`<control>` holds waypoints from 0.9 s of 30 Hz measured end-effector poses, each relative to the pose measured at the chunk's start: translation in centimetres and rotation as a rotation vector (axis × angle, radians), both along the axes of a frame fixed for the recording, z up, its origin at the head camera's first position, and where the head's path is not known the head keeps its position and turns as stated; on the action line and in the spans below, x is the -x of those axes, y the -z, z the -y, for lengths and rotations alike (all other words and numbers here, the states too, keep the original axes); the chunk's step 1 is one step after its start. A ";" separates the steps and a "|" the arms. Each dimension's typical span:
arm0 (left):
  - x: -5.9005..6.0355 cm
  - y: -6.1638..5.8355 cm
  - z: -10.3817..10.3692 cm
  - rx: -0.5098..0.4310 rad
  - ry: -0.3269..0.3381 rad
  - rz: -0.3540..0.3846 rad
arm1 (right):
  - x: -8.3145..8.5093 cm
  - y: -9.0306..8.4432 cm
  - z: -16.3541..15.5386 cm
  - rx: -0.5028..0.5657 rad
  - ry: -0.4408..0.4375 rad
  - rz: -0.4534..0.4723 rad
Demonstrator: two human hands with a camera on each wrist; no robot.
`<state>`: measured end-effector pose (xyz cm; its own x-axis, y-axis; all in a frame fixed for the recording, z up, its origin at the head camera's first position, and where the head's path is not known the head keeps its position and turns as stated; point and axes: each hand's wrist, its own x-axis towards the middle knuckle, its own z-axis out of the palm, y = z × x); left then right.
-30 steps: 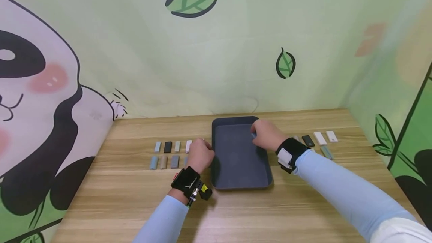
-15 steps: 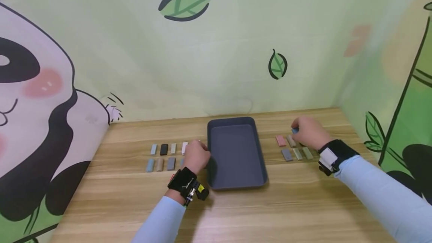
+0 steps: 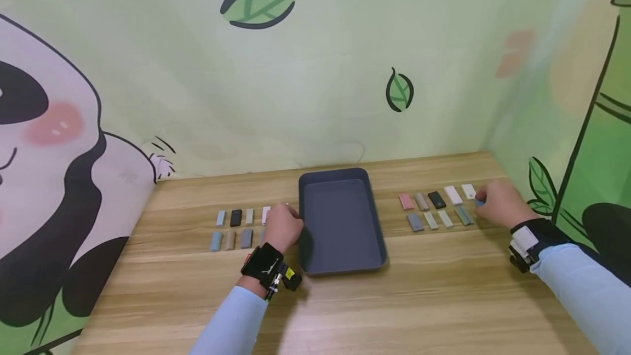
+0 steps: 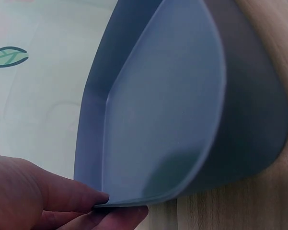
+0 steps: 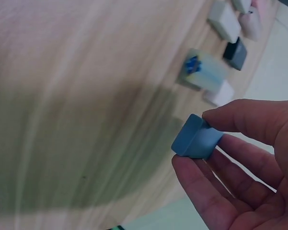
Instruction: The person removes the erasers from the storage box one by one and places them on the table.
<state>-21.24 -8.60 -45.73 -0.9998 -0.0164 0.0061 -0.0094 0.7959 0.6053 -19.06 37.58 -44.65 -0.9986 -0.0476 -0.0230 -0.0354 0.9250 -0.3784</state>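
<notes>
A dark grey-blue tray point(image 3: 342, 218) lies on the wooden table. My left hand point(image 3: 282, 228) pinches its left rim between thumb and fingers, plain in the left wrist view, where the tray wall point(image 4: 244, 105) looms close. Far to the right, my right hand point(image 3: 505, 204) holds a small blue block point(image 5: 197, 139) between thumb and fingertips. Just left of that hand, two rows of small blocks include a pink block point(image 3: 406, 201), a black block point(image 3: 436, 200) and a blue-green block point(image 3: 463, 215). In the right wrist view the held block is above the table.
Left of the tray stand two more rows of small blocks, among them a black block point(image 3: 236, 217), a tan block point(image 3: 230, 240) and a light blue block point(image 3: 216, 241). My left hand partly covers that group. A printed cloth wall point(image 3: 335, 97) borders the table's back edge.
My right hand has carried the blue block from over the tray's right side rightward, past the right-hand rows. My left hand stays at the tray's rim. The head view has shifted slightly.
</notes>
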 end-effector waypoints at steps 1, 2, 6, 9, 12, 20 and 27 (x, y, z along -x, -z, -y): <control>0.0 0.0 0.1 0.000 -0.001 -0.004 | 0.0 0.2 0.0 -0.004 0.005 0.006; 0.0 0.0 0.1 -0.001 0.002 -0.006 | -0.1 0.4 0.0 -0.010 0.008 0.010; -0.3 0.0 0.4 0.003 0.003 -0.002 | -0.1 0.9 0.3 -0.022 0.027 0.046; -0.5 0.0 0.6 0.001 0.001 0.005 | -0.2 1.2 0.5 -0.016 0.033 0.066; -0.6 0.0 0.6 -0.004 0.000 0.003 | -0.1 1.4 0.5 -0.013 0.030 0.065; -0.7 0.2 0.6 -0.007 0.016 0.005 | -0.1 2.4 0.4 -0.008 0.015 0.020; -0.8 -1.5 1.5 -0.071 -0.081 -0.011 | -0.3 2.0 0.9 0.004 0.035 0.041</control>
